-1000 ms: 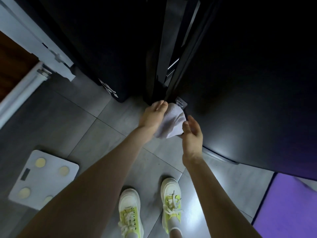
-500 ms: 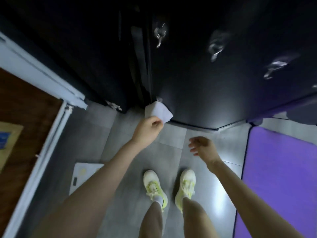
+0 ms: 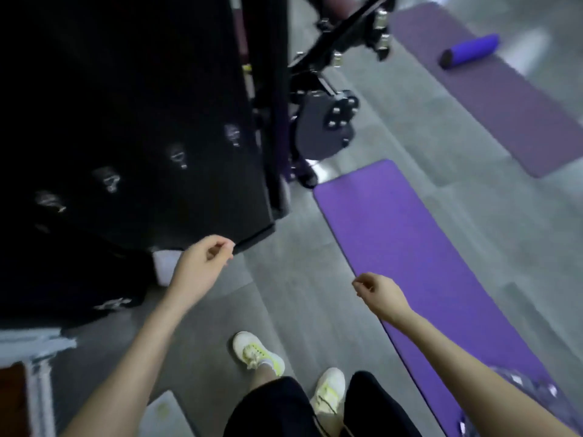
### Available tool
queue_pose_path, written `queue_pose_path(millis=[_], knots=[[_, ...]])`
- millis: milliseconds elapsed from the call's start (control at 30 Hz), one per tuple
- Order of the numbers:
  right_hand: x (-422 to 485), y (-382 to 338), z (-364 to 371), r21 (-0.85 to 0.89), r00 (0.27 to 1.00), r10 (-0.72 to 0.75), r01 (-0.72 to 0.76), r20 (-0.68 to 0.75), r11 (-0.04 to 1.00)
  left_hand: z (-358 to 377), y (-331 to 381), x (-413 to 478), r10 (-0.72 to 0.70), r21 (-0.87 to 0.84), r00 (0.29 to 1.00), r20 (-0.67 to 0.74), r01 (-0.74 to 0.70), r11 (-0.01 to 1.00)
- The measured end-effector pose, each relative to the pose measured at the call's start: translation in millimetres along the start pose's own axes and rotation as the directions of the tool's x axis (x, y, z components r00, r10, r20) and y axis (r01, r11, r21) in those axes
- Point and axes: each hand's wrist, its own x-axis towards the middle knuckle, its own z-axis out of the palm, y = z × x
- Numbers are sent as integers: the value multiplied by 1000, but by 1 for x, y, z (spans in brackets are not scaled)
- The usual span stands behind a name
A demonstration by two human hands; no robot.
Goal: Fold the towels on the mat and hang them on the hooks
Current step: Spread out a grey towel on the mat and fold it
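my left hand (image 3: 202, 266) hangs in the air with its fingers loosely curled, thumb tip close to the forefinger, and nothing in it. my right hand (image 3: 378, 294) is the same, slack and half curled, holding nothing.

the white towel (image 3: 164, 266) sits just to the left of my left hand, against the lower edge of the black panel (image 3: 126, 89). my hand hides part of it, and the blur keeps me from telling what it hangs from. a row of metal hooks (image 3: 178, 156) runs across the panel above and to the left of my left hand.

the purple mat (image 3: 410, 247) lies on the grey floor (image 3: 284, 294) under and beyond my right hand. a second mat (image 3: 504, 105) lies well beyond my right hand, with a purple roller (image 3: 470, 52) on it. my shoes (image 3: 257, 353) stand below and between my hands.
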Motion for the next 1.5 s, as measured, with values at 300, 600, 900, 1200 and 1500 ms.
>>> queue_pose_path(millis=[300, 600, 900, 1200, 1500], knots=[[-72, 181, -87, 177, 919, 332, -298, -213, 938, 169, 166, 26, 276, 18, 894, 352, -301, 953], [-5, 264, -173, 475, 727, 637, -480, -257, 738, 312, 315, 158, 389, 101, 685, 616, -559, 823], [50, 320, -265, 744, 449, 868, -502, -213, 442, 471, 478, 273, 366, 113, 435, 823, -756, 645], [117, 475, -367, 785, 348, 924, -523, -158, 331, 690, 615, 302, 392, 9, 246, 887, -855, 518], [176, 701, -544, 825, 331, 941, -509, -76, 246, 997, 781, 275, 334, -29, 100, 937, -933, 359]])
